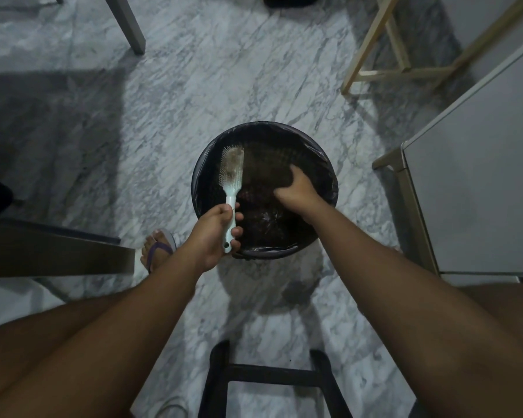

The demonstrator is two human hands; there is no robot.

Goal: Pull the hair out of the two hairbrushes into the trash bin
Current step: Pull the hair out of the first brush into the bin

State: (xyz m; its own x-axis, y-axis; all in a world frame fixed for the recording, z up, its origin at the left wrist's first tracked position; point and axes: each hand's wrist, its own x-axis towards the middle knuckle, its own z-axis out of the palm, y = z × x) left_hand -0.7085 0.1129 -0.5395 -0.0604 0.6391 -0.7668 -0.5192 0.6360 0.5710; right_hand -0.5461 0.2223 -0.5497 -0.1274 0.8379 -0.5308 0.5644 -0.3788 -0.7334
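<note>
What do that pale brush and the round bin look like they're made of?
The hairbrush looks like smooth moulded plastic, pale mint with a slight sheen; its pins are too small to judge. The trash bin is lined with a thin glossy black plastic bag, crinkled over the rim; the bin's own material is hidden.

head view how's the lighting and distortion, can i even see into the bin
Head view: dim and grainy, with soft shadows across the marble floor; wide-angle bending stretches the forearms and edges; the black-lined trash bin interior is near black, so the right hand contents are unreadable, while the pale hairbrush in the left hand stands out.
</note>
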